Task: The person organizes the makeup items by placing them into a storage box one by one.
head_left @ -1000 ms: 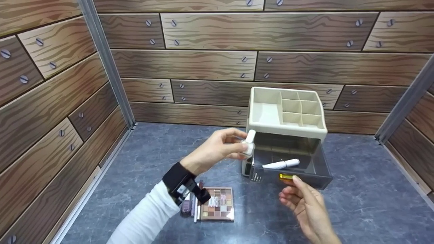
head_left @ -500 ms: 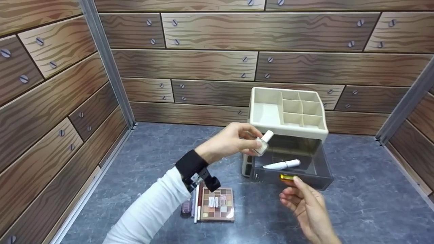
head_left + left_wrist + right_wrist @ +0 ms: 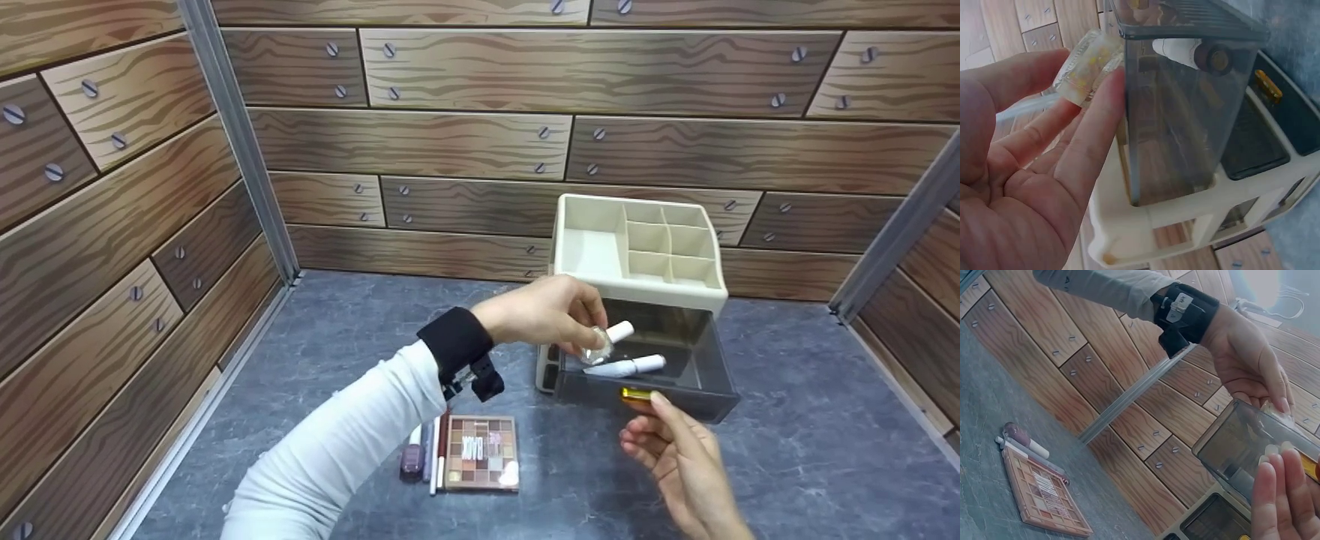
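Note:
In the head view my left hand [image 3: 551, 309] pinches a small clear nail polish bottle [image 3: 598, 349] with a white cap. The bottle is tilted over the left part of a pulled-out smoky drawer [image 3: 705, 397]. A white tube [image 3: 625, 366] with a silver band lies in that drawer, close to the bottle. My right hand [image 3: 686, 461] holds the drawer's gold handle [image 3: 636, 394], thumb on top and fingers below. From the left wrist view, yellow specks show in the bottle [image 3: 1088, 67], held between thumb and fingers beside the drawer wall [image 3: 1179, 124].
The drawer belongs to a cream organizer [image 3: 589, 251] with open compartments on top. Nearer the front, an eyeshadow palette [image 3: 481, 454] lies on the dark table, with slim pencils [image 3: 440, 457] and a purple bottle [image 3: 412, 461] to its left. Wood-patterned walls [image 3: 450, 142] enclose the table.
My left hand has carried the nail polish bottle rightward and down, from beside the organizer to over the drawer, tipping it further. My right hand stays on the handle.

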The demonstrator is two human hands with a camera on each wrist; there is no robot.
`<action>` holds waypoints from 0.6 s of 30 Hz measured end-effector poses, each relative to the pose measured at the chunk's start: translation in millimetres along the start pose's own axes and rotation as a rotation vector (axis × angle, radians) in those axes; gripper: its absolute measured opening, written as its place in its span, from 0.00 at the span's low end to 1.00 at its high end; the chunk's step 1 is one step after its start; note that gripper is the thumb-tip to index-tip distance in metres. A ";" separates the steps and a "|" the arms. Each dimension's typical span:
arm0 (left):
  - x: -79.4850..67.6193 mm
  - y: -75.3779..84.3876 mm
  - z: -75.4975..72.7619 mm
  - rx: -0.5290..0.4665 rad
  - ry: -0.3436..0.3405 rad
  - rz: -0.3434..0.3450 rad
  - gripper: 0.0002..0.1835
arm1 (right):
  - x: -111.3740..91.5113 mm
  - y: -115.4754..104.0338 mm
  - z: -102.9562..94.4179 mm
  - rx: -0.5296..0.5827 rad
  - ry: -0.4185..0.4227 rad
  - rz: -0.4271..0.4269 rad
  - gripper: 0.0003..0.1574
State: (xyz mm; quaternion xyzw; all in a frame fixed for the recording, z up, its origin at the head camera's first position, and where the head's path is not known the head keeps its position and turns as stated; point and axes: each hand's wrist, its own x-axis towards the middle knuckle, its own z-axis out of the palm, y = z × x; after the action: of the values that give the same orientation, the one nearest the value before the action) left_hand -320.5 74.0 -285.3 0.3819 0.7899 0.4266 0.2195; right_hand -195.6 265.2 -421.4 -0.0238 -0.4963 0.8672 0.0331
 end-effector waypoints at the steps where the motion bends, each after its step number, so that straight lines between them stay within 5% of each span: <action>1: 1.2 1.9 1.9 0.048 0.004 0.007 0.08 | -0.4 -0.4 -0.7 0.005 -0.010 0.000 0.18; 18: 17.6 12.0 21.9 0.476 -0.054 0.001 0.04 | -0.3 -0.5 -0.3 -0.020 0.023 -0.003 0.17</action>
State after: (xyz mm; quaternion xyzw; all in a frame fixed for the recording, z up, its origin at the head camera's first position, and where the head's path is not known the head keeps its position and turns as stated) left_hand -311.6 103.1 -287.3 0.4344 0.8619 0.2182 0.1442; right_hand -195.3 265.7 -421.1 -0.0335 -0.5047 0.8617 0.0399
